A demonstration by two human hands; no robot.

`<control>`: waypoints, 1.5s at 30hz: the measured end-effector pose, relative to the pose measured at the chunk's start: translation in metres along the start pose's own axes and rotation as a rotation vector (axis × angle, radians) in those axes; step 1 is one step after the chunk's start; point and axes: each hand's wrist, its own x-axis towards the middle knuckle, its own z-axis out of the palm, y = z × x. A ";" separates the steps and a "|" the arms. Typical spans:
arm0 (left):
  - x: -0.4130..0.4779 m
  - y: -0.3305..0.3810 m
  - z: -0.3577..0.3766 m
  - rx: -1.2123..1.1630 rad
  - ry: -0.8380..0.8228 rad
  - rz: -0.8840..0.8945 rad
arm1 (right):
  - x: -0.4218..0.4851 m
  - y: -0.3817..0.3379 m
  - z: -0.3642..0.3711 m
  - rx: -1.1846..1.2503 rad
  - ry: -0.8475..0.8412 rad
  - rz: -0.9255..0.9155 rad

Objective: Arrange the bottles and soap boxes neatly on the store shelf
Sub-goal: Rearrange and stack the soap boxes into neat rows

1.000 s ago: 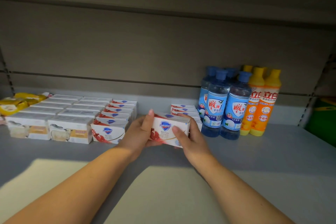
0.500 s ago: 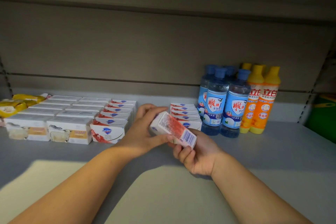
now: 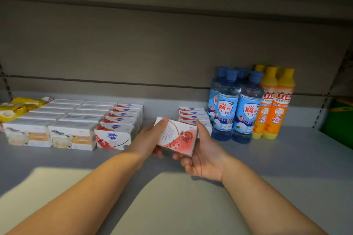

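The left hand (image 3: 148, 140) and the right hand (image 3: 203, 158) together grip one soap box (image 3: 176, 137), tilted over the middle of the shelf (image 3: 286, 162), between a row of soap boxes (image 3: 122, 120) and the blue bottles (image 3: 236, 107) near the back edge.

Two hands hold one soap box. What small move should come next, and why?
Probably lower the soap box onto the shelf in front of the short row beside the blue bottles: left hand and right hand hold it tilted in the air, and that row matches it.

Soap boxes (image 3: 118, 120) left, bottles (image 3: 248, 105) right, on shelf (image 3: 286, 158)
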 end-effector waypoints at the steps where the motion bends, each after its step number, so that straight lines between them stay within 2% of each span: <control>1: 0.000 0.000 -0.001 -0.026 -0.058 -0.084 | 0.001 0.001 0.000 -0.038 0.016 -0.004; 4: 0.000 -0.002 -0.005 0.005 -0.189 -0.267 | 0.003 0.003 -0.002 -0.127 0.059 0.022; 8: 0.001 -0.001 -0.007 0.164 -0.365 -0.421 | -0.003 0.000 -0.003 -0.132 0.057 0.108; 10: 0.001 0.000 -0.011 0.151 -0.485 -0.502 | -0.005 -0.002 -0.003 -0.153 0.088 0.106; 13: -0.002 0.002 -0.012 0.034 -0.604 -0.595 | -0.002 -0.002 -0.001 -0.306 0.284 -0.096; 16: -0.004 0.006 -0.014 -0.098 -0.607 -0.653 | -0.003 -0.001 0.002 -0.453 0.417 -0.437; 19: -0.003 0.008 -0.018 -0.150 -0.609 -0.653 | -0.009 0.001 0.003 -0.697 0.315 -0.761; 21: -0.002 0.008 -0.018 -0.184 -0.622 -0.649 | -0.009 0.003 0.000 -0.794 0.271 -0.835; 24: -0.002 0.007 -0.014 -0.220 -0.648 -0.592 | -0.006 0.003 -0.003 -0.712 0.319 -0.807; 26: -0.001 0.004 -0.011 -0.209 -0.664 -0.533 | -0.002 0.003 -0.004 -0.581 0.388 -0.731; 29: -0.001 0.003 -0.004 -0.277 -0.581 -0.424 | 0.004 0.001 -0.004 -0.284 0.408 -0.582; 31: -0.002 0.004 0.001 -0.292 -0.502 -0.240 | 0.008 -0.001 -0.005 -0.102 0.405 -0.485; 34: -0.002 0.002 0.004 -0.161 -0.283 0.049 | 0.009 -0.001 -0.006 0.024 0.379 -0.310; 36: -0.003 0.004 0.004 -0.144 -0.178 0.120 | 0.010 0.001 -0.006 -0.005 0.383 -0.223; 40: 0.001 0.005 -0.003 -0.310 -0.146 0.088 | 0.013 0.003 -0.004 -0.190 0.417 -0.169; 43: 0.010 0.000 -0.010 -0.343 -0.157 0.037 | 0.011 0.006 -0.002 -0.328 0.412 -0.242; 45: 0.015 -0.005 -0.015 -0.284 -0.184 0.069 | 0.009 0.007 -0.003 -0.428 0.429 -0.389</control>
